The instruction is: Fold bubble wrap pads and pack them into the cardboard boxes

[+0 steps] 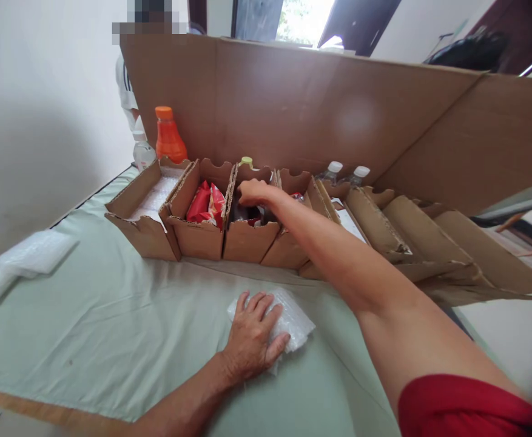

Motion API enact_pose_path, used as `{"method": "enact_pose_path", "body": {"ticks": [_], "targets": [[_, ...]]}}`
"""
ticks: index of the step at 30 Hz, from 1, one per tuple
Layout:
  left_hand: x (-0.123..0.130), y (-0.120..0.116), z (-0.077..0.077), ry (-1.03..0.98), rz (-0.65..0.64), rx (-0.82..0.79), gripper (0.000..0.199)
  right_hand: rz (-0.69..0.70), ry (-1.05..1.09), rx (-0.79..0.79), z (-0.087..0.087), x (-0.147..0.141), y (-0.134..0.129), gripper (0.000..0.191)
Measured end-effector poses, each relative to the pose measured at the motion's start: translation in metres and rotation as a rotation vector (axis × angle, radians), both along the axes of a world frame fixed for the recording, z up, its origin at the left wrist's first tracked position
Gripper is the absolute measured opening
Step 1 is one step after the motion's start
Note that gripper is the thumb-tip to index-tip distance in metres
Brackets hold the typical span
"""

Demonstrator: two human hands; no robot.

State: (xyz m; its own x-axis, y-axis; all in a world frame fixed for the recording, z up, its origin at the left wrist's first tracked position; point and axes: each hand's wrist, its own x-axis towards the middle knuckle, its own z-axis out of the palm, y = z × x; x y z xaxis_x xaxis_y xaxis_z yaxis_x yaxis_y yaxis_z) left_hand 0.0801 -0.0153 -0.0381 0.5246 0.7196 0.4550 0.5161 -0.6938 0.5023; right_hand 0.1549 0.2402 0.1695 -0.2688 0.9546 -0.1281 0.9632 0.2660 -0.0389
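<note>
My left hand [254,337] lies with fingers spread on a folded piece of bubble wrap [295,321] on the green cloth. Across the table, my right hand [254,193] reaches into the third cardboard bin [250,243] from the left. Its fingers curl downward, and their tips are hidden inside. Dark and red contents show below it, too covered to name. Left of that bin, another cardboard bin [197,240] holds red packets [204,203]. The leftmost bin [145,238] has bubble wrap sheets [159,191] in it.
A tall cardboard panel [293,103] stands behind the bins. An orange bottle [169,136] and clear bottles [333,172] stand between. More bubble wrap [36,252] lies at the left on the green cloth [88,315]. Further bins [424,233] extend right. A person's sleeve [124,82] shows behind.
</note>
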Motion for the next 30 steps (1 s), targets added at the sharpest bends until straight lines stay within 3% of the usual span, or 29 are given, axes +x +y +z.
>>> {"method": "enact_pose_path", "body": {"ticks": [3, 5, 7, 9, 11, 13, 15, 16, 17, 19, 21, 24, 27, 30], "targets": [[0.001, -0.001, 0.000, -0.032, 0.027, 0.040, 0.043, -0.002, 0.108, 0.154, 0.026, 0.022, -0.029, 0.025], [0.000, -0.002, 0.003, -0.109, 0.091, 0.126, 0.049, 0.028, 0.329, 0.437, 0.037, 0.045, -0.068, 0.023], [-0.004, -0.003, 0.009, -0.236, 0.164, 0.247, 0.063, 0.050, 0.634, 0.771, 0.029, 0.066, -0.119, 0.017], [-0.011, -0.004, 0.016, -0.365, 0.212, 0.367, 0.075, 0.008, 0.775, 0.922, -0.001, 0.080, -0.177, 0.011], [-0.017, -0.005, 0.021, -0.449, 0.246, 0.440, 0.080, 0.006, 0.809, 0.855, -0.044, 0.087, -0.230, 0.009], [-0.021, -0.005, 0.022, -0.442, 0.242, 0.436, 0.082, 0.146, 0.669, 0.504, -0.079, 0.091, -0.270, 0.014], [-0.020, -0.004, 0.019, -0.336, 0.127, 0.338, 0.074, 0.324, 0.476, 0.127, -0.092, 0.097, -0.293, 0.024], [-0.018, -0.003, 0.017, -0.260, 0.052, 0.260, 0.066, 0.364, 0.396, -0.011, -0.087, 0.102, -0.299, 0.029], [-0.015, -0.003, 0.014, -0.184, -0.008, 0.181, 0.057, 0.377, 0.347, -0.091, -0.076, 0.108, -0.299, 0.032], [-0.009, -0.002, 0.010, -0.074, -0.050, 0.064, 0.045, 0.360, 0.333, -0.085, -0.041, 0.116, -0.289, 0.032], [-0.004, -0.002, 0.007, -0.026, -0.028, 0.030, 0.039, 0.353, 0.375, 0.074, -0.001, 0.112, -0.265, 0.027], [-0.002, -0.002, 0.007, -0.031, -0.026, 0.029, 0.039, 0.367, 0.322, 0.260, 0.043, 0.071, -0.206, 0.027], [-0.002, 0.000, 0.005, -0.069, -0.033, 0.027, 0.039, 0.427, 0.121, 0.313, 0.056, 0.007, -0.136, 0.027], [-0.001, 0.001, 0.003, -0.097, -0.029, 0.023, 0.042, 0.517, -0.081, 0.154, 0.047, -0.047, -0.080, 0.028]]}}
